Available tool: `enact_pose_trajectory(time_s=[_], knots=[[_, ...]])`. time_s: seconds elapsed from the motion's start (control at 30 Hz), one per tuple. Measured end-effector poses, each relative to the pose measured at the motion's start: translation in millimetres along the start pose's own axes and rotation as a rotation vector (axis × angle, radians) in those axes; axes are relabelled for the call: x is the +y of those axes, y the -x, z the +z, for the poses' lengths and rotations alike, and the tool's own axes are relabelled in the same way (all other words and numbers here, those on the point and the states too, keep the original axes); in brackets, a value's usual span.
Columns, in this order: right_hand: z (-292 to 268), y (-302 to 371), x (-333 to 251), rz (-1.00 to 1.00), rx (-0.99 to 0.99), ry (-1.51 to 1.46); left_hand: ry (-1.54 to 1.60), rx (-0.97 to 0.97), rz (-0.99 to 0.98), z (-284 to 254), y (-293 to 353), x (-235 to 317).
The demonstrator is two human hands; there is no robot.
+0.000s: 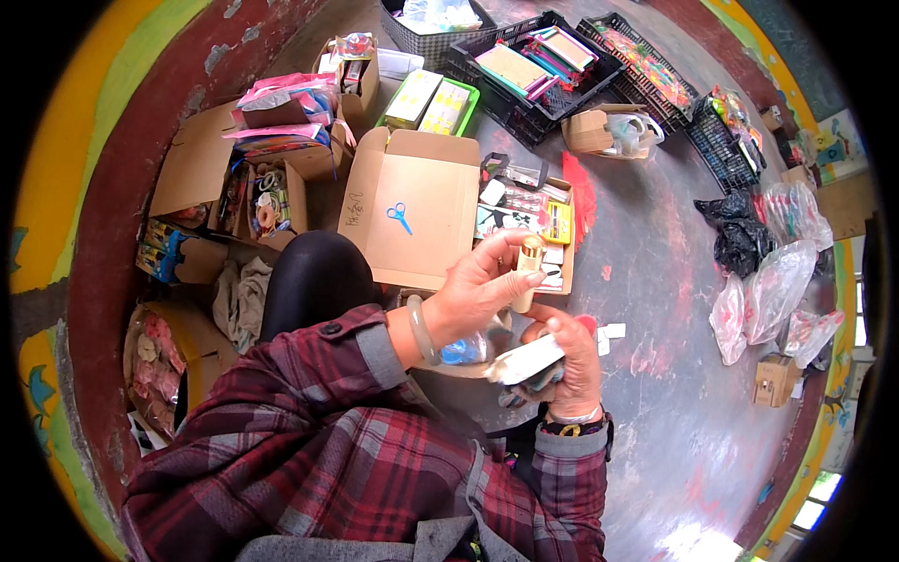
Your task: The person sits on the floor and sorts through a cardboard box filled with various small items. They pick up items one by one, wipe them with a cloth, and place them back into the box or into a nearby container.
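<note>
My left hand (478, 286) is closed around a gold cylindrical tube (528, 272), held upright between thumb and fingers; it looks like a lipstick tube. Just below it, my right hand (573, 361) grips a small white packet or carton (527, 361) along with something dark and bluish (532, 386) that I cannot make out. The right fingertips are close to the tube's lower end. Beyond my hands, an open cardboard box (412, 211) has a pair of blue scissors (399, 217) lying on its flap. Small packaged goods (524, 201) fill another box beside it.
Cardboard boxes (197, 159) with packaged goods crowd the left, near my knee (314, 281). At the back stand black plastic crates (524, 112) and a green tray (468, 98). Plastic bags (777, 290) and a small carton (775, 379) lie on the right. White scraps (611, 332) dot the floor.
</note>
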State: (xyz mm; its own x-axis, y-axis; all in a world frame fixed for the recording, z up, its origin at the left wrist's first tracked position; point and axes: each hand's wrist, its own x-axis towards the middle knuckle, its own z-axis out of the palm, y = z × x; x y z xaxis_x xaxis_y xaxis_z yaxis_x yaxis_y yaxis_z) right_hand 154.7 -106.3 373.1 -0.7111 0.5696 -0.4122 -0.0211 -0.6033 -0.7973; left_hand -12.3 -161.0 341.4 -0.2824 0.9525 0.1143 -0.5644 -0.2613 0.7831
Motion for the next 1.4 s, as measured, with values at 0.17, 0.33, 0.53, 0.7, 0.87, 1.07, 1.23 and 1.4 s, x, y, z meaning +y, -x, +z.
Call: enact_pose_trajectory(time_s=[0.17,0.33,0.53,0.7,0.87,1.07,1.23,1.4], knots=[[2,-1,-3,-0.006,0.048,0.177,-0.313,-0.082,0.154,3,0,-2],[-16,8,-15,-0.121,0.111,0.209,-0.617,-0.205,0.072,1,2,9],[3,10,-24,-0.045,0.076,0.1,-1.1,-0.287,0.286,2,4,12],[0,2,-11,-0.044,0.116,0.136,-1.182,-0.334,0.501,3,4,7],[-6,-6,-6,-0.141,0.168,0.395,-1.256,-0.299,0.468,0,2,4],[-14,-10,-2,-0.177,0.124,0.536,-1.336,-0.336,0.564,-3,1,6],[-9,-8,-4,-0.159,0.146,0.49,-1.334,-0.35,0.6,-4,0,4],[-17,-6,-6,-0.21,0.1,0.568,-1.328,-0.341,0.506,-4,4,4]])
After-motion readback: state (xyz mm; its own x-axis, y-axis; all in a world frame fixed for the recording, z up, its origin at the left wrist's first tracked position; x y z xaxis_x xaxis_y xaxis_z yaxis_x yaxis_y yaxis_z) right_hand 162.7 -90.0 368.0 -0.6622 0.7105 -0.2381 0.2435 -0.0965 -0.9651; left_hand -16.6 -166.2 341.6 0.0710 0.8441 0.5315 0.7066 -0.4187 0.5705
